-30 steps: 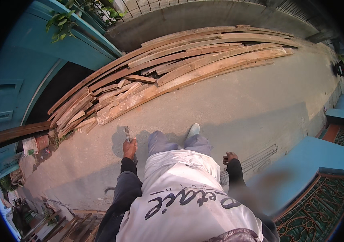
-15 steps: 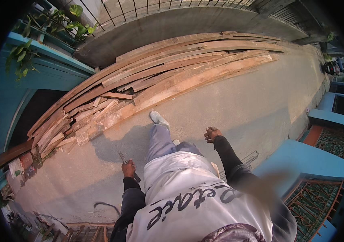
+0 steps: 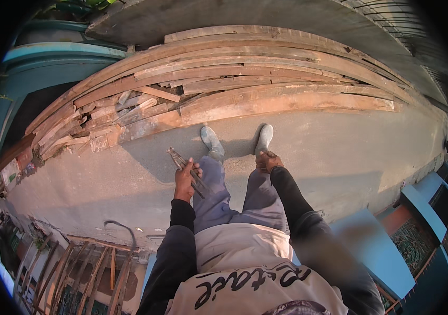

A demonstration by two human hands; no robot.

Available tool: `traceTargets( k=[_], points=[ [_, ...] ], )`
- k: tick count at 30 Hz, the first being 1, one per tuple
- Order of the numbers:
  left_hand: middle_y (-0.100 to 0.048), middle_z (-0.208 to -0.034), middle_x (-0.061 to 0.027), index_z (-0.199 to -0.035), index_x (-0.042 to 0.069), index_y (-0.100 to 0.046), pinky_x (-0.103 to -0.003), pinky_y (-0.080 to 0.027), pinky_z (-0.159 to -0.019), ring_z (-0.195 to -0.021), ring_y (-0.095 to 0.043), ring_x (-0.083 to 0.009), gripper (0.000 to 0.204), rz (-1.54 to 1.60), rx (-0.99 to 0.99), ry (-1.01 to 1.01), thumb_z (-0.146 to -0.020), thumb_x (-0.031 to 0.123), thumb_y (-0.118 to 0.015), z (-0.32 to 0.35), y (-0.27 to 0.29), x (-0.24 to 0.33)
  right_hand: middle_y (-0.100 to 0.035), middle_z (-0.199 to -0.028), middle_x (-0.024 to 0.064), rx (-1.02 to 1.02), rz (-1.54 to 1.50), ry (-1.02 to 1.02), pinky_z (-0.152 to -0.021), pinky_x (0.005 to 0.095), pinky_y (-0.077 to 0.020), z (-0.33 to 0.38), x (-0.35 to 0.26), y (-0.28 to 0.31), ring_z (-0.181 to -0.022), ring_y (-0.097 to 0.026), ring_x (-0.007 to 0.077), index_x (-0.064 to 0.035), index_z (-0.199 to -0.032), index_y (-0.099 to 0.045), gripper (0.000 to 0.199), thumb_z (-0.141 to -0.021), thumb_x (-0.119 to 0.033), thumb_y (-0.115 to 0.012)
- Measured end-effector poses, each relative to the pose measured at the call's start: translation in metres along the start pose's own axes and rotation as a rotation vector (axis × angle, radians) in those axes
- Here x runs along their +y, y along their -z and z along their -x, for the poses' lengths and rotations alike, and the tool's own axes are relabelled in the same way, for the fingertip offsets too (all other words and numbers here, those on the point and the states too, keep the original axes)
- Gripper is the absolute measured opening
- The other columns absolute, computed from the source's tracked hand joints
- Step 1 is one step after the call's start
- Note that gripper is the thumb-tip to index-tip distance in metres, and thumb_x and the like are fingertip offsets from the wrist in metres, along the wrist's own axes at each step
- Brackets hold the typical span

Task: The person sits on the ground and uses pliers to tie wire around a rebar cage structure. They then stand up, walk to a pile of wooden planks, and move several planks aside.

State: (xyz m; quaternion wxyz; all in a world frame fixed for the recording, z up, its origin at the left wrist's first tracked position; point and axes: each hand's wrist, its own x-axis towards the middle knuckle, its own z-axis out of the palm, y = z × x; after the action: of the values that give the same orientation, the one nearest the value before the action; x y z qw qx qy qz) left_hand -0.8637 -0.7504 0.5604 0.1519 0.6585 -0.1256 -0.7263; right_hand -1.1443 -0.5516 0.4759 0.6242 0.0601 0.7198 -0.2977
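Holds slim tool mid-length in closed L grip, prob. stiff, heavyish metal, best held there for balance; can't tell re R grip.

two hands, one tool, two shoes, one timber pile

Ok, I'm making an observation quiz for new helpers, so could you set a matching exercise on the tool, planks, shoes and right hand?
Column one
1. Tool
2. Planks
3. Shoes
4. Right hand

Column two
A. Over the right trouser leg
B. Pale grey
C. Piled along the wall
D. Gripped in the left hand

Pairs: 1-D, 2-C, 3-B, 4-A
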Motion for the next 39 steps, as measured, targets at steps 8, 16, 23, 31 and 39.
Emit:
traceTargets(
  k=[8, 16, 23, 31, 39],
  points=[
    [-0.061, -0.085, -0.0065, -0.1, 0.008, -0.057, -0.033, -0.05, -0.063, -0.071, -0.06, -0.0192, 0.024, 0.373, 0.124, 0.089, -0.091, 0.025, -0.07, -0.089, -0.057, -0.135, -0.061, -0.121, 0.0176, 0.014, -0.206, -0.241, -0.077, 0.0417, -0.0578, -0.172, 0.011, 0.035, -0.098, -0.065, 0.0294, -0.0031, -0.136, -0.047, 0.064, -0.091, -0.044, -0.065],
    [-0.063, -0.091, -0.0082, -0.101, 0.006, -0.057, -0.035, -0.048, -0.069, -0.076, -0.061, -0.0208, 0.021, 0.329, 0.183, 0.126, -0.093, 0.022, -0.068, -0.158, -0.096, -0.163, -0.021, -0.153, 0.0311, 0.323, -0.669, -0.13, -0.11, 0.05, -0.0411, -0.377, 0.014, 0.087, -0.14, -0.031, 0.0433, 0.0023, -0.151, -0.014, 0.105, -0.082, -0.047, -0.076],
    [-0.065, -0.109, -0.0168, -0.11, 0.003, -0.053, -0.036, -0.053, -0.071, -0.097, -0.064, -0.0264, 0.029, 0.458, 0.204, 0.027, -0.094, 0.023, -0.066, -0.223, -0.048, -0.15, -0.035, -0.144, 0.0218, 0.327, -0.853, -0.013, -0.111, 0.0533, -0.0349, -0.429, 0.027, 0.088, -0.133, -0.039, 0.0382, -0.0096, -0.143, -0.038, 0.078, -0.085, -0.048, -0.072],
    [-0.048, -0.134, -0.0257, -0.137, -0.008, -0.032, -0.042, -0.055, -0.095, -0.116, -0.057, -0.0361, 0.074, 0.413, 0.415, -0.108, -0.09, 0.035, -0.07, -0.389, 0.021, -0.15, -0.054, -0.13, 0.0139, 0.292, -1.083, 0.055, -0.1, 0.0549, -0.0471, -0.442, 0.036, 0.097, -0.117, -0.056, 0.0347, -0.0136, -0.133, -0.051, 0.056, -0.089, -0.044, -0.069],
    [-0.046, -0.139, -0.0156, -0.143, 0.005, -0.036, -0.049, -0.045, -0.103, -0.127, -0.047, -0.0311, 0.091, 0.66, 0.345, -0.213, -0.079, 0.056, -0.075, -0.478, 0.051, -0.163, -0.055, -0.128, 0.0176, 0.283, -0.844, 0.157, -0.099, 0.0478, -0.0495, -0.438, 0.034, 0.095, -0.116, -0.057, 0.0344, -0.0015, -0.13, -0.051, 0.064, -0.085, -0.041, -0.073]
  ],
)
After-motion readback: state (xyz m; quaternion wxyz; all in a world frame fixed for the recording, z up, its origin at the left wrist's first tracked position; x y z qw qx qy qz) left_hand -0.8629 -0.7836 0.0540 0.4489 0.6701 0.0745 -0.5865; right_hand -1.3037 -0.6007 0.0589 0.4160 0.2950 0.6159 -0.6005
